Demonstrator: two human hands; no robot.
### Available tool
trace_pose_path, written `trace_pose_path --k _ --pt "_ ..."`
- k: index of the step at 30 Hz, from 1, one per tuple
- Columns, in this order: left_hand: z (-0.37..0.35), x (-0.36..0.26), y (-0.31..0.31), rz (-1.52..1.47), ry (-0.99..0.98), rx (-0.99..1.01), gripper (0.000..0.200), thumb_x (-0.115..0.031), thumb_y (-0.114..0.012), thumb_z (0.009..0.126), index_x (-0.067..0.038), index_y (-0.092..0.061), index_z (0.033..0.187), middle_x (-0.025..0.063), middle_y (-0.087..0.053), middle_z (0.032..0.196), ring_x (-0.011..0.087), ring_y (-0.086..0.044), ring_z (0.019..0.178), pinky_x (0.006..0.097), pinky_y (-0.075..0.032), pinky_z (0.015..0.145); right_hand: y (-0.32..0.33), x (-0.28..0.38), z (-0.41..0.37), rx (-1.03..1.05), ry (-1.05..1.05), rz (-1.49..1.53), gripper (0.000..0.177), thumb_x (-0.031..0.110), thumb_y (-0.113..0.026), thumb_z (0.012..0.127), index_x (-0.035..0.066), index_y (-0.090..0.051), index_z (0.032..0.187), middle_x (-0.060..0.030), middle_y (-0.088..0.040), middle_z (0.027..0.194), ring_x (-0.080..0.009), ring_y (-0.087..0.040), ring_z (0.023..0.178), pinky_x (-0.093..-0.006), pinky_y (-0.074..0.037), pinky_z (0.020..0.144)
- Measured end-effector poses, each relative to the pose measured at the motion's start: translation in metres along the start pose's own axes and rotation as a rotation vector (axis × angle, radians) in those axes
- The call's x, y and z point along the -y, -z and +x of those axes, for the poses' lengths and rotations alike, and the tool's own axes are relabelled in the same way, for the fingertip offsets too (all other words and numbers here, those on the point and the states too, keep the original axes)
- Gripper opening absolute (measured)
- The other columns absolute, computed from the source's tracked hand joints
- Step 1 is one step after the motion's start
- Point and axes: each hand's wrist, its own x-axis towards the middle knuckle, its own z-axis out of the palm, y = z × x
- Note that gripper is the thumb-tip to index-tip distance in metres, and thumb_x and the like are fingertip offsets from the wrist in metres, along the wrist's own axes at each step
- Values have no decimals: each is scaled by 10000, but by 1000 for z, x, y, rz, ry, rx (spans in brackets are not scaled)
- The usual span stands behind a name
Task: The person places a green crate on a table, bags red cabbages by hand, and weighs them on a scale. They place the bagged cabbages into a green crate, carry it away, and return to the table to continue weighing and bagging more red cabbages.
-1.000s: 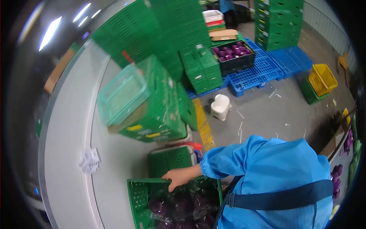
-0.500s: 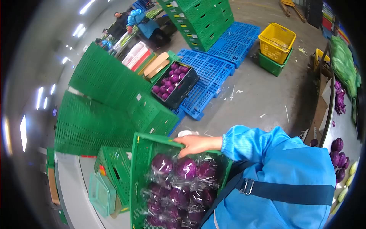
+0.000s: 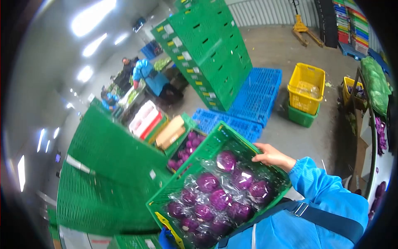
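Note:
A green crate [image 3: 182, 179] full of purple cabbages [image 3: 220, 199] in clear plastic wrap is held tilted in front of my body. My right hand [image 3: 271, 157] grips its upper right rim, with the fingers wrapped over the edge. At the lower left corner, beside a yellow handle [image 3: 169, 229], my left hand [image 3: 166, 239] in a blue glove is closed on the crate and partly hidden. Behind the crate's far edge, a black crate of unwrapped purple cabbages [image 3: 193, 143] is partly covered.
Tall green crates [image 3: 207, 54] stand on blue pallets [image 3: 257, 95]. More green crates [image 3: 112, 166] rise at left. A yellow basket [image 3: 306, 87] sits on a green one. A table with cabbages [image 3: 380, 191] is at right. People [image 3: 153, 79] work at the back left.
The crate has risen and turned, and now covers part of the black crate. My right hand has moved right with its rim. My gloved left hand has come into view, and the camera view has shifted.

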Motion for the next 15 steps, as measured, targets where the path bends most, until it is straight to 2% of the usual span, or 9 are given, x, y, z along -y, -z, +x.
trace_pose_path --k 2,3,5,6,8,9,10,12,15 --pt "78 -13 -52 23 -3 67 304 -274 -455 984 -56 -639 1092 33 -640 867 151 -606 766 277 -511 699 20 13 38 -104 24 87 551 146 -679 818 42 -496 1327 22 -467 648 -64 -420 495 -247 -322 435" --pt "87 -34 -91 5 0 59 277 -271 -448 990 -76 -638 1041 4 -602 801 123 -568 698 254 -479 636 27 26 43 -152 30 126 547 140 -673 824 41 -493 1330 39 -430 619 -47 -379 464 -234 -282 407" --pt "105 -81 -187 -5 27 19 260 -265 -434 1002 -115 -638 940 -54 -527 670 68 -493 562 207 -416 512 56 50 70 -219 -24 150 555 129 -663 830 31 -475 1343 38 -432 622 -52 -385 473 -234 -294 415" --pt "143 -92 -197 -71 79 198 257 -261 -425 1015 -153 -607 868 -101 -430 613 36 -405 511 198 -334 460 68 58 84 -253 -45 175 560 123 -658 833 25 -466 1350 38 -433 623 -55 -388 477 -234 -300 420" --pt "200 -103 -248 -24 131 233 271 -272 -416 1026 -155 -605 871 -105 -405 624 38 -394 538 227 -327 475 98 71 116 -279 -53 171 458 124 -634 844 41 -502 1275 39 -418 632 -52 -387 484 -235 -297 424" --pt "231 -106 -275 -84 149 299 299 -290 -412 1030 -154 -580 824 -100 -400 611 27 -390 538 215 -326 471 112 78 133 -305 -63 170 399 128 -627 845 46 -519 1220 38 -416 641 -52 -387 486 -235 -292 426" --pt "241 -121 -288 140 63 224 360 -417 -582 924 -72 -651 1000 58 -634 777 194 -567 578 320 -469 528 118 86 138 -333 -74 172 341 131 -620 846 51 -535 1166 37 -413 649 -53 -386 489 -235 -286 428" --pt "272 -147 -357 125 198 235 336 -408 -576 924 -81 -621 866 53 -609 687 163 -535 524 288 -440 489 150 90 178 -353 -87 203 184 128 -602 844 71 -545 1010 29 -416 669 -56 -387 504 -235 -280 437" --pt "302 -191 -459 153 215 335 359 -412 -553 934 -100 -565 757 53 -594 647 167 -542 530 297 -436 476 198 111 240 -441 -129 288 142 132 -599 834 65 -525 935 13 -426 676 -66 -393 524 -238 -284 438"
